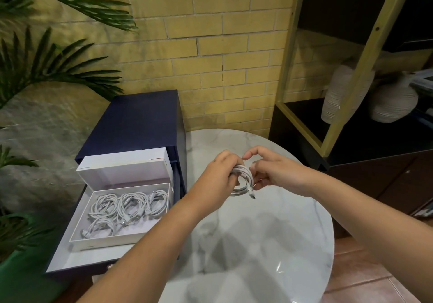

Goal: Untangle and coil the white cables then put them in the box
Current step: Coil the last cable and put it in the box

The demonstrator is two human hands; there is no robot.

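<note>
Marble table [257,244]: left hand [218,176] grips coiled cable [243,182], right hand [274,171] pinches it; box [107,238] lies left, nearer left hand.

Open-topped box [105,241], upright lid [124,171] behind.

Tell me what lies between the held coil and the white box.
In the head view: the left hand gripping the coil, then the navy cabinet's edge beside the white box.

Left hand [220,173] covers the left side of the coil [243,183]. The table [257,244] runs off the near edge, bottom of picture.
</note>
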